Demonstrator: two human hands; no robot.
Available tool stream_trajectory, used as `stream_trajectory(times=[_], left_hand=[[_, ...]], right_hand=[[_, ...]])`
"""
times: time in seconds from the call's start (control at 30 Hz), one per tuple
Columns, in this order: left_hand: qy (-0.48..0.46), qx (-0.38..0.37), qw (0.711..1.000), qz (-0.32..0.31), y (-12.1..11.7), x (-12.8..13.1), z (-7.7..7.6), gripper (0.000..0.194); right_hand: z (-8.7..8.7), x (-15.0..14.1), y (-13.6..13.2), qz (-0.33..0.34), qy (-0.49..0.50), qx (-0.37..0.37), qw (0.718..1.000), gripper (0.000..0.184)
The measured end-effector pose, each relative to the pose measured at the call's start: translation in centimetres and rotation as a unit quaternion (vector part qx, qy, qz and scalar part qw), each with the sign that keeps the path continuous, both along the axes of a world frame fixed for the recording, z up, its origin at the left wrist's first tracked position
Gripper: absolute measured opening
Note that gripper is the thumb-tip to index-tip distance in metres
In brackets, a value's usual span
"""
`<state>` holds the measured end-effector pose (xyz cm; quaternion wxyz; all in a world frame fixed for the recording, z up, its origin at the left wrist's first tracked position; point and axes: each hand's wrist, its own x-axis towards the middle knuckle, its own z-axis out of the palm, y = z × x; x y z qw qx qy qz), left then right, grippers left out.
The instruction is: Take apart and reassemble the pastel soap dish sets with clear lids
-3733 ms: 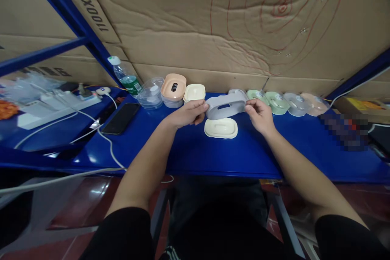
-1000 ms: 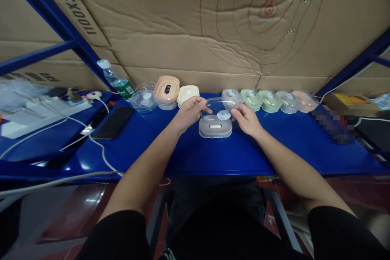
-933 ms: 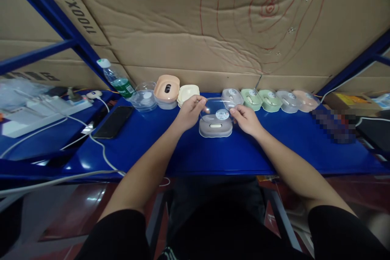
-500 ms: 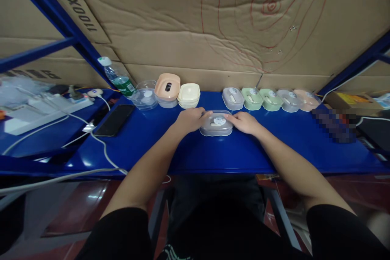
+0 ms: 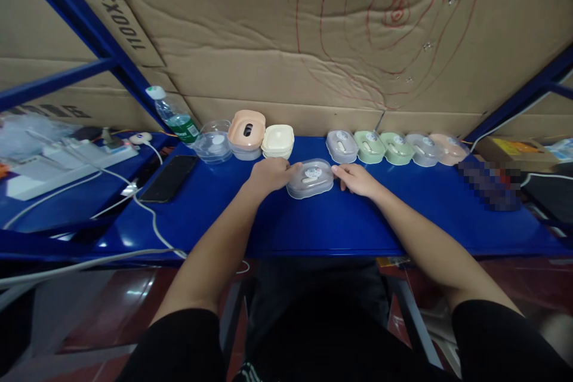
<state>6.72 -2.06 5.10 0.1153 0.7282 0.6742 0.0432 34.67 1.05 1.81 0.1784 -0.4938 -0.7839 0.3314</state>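
Observation:
A grey plastic box with a clear lid is in front of me, turned slightly, with a round white label on top. My left hand grips its left end, the thumb reaching onto the lid. At the opposite end my right hand has its fingers curled, the fingertips pinching the right edge. Farther back on the right is a row of similar lidded boxes: a grey one, green ones, another grey one and a peach one.
Clear lids, a peach part with a slot and stacked cream trays stand at the back left. Beside them are a water bottle and a phone. White cables cross the blue table.
The box has shifted slightly left and turned a little, its right end now higher. My left hand moved left with it; the right thumb has slid off the lid to its right edge.

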Motion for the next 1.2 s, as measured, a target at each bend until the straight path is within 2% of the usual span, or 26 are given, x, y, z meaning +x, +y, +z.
stream_trajectory(times=[0.1,0.23,0.43,0.5,0.7,0.83,0.93,1.03,1.1,1.2], left_hand=[[0.041,-0.005,0.999,0.02,0.0,-0.4,0.1,0.073],[0.044,-0.002,0.999,0.006,-0.1,-0.1,0.2,0.077],[0.018,0.012,1.0,0.002,-0.3,0.3,0.3,0.077],[0.018,0.01,1.0,0.01,-0.3,0.4,0.4,0.076],[0.022,0.016,0.999,0.022,-0.5,0.9,0.5,0.073],[0.019,0.019,1.0,0.001,-0.5,0.8,0.3,0.074],[0.012,-0.006,1.0,-0.021,-0.4,0.8,0.2,0.078],[0.003,-0.022,1.0,-0.007,-0.4,1.1,0.2,0.081],[0.002,-0.024,1.0,0.012,-0.4,1.4,0.1,0.082],[-0.001,-0.024,0.999,0.036,-0.4,1.7,-0.1,0.083]], right_hand=[[-0.4,-0.2,0.1,0.028,0.026,0.017,0.999,0.057],[-1.0,-0.4,0.2,0.027,0.017,0.07,0.997,0.065],[-2.1,0.3,0.8,0.058,0.108,0.008,0.992,0.072],[-2.3,0.5,1.0,0.071,0.116,0.012,0.991,0.076],[-2.2,0.3,1.1,0.081,0.071,0.066,0.992,0.076],[-2.2,0.0,1.1,0.07,0.024,0.084,0.994,0.07],[-2.2,-0.3,1.0,0.046,0.005,0.083,0.995,0.066],[-2.0,-0.4,0.5,0.015,-0.002,0.118,0.993,0.069],[-1.8,-0.5,-0.1,0.029,-0.001,0.161,0.987,0.068],[-1.4,-0.9,-0.9,0.111,-0.01,0.208,0.972,0.063]])
